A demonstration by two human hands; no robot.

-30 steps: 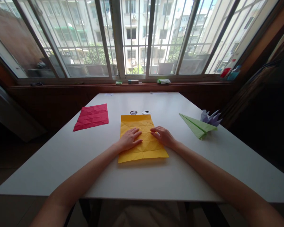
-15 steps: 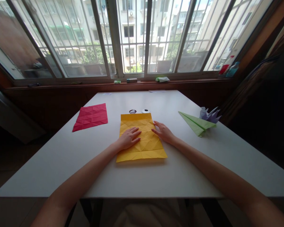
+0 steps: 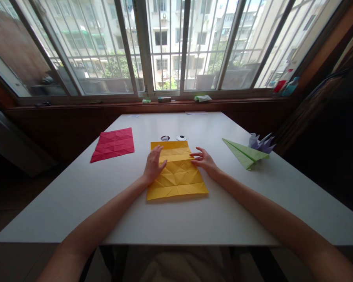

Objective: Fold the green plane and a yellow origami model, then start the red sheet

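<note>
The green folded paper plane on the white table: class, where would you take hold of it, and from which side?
Probably pinch the green folded paper plane at its thick folded end nearest the person, coming from the right hand side. The layers look bunched there, while the far tip tapers thin and flat on the white table. A purple folded paper figure sits close behind, so coming from the front avoids it.

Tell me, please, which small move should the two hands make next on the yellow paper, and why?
Probably press the raised far flap flat along its crease. The left hand lies on the left edge of the creased yellow paper, the right hand touches its right edge, and the far strip looks folded toward the person but not yet flattened on the white table.
</note>
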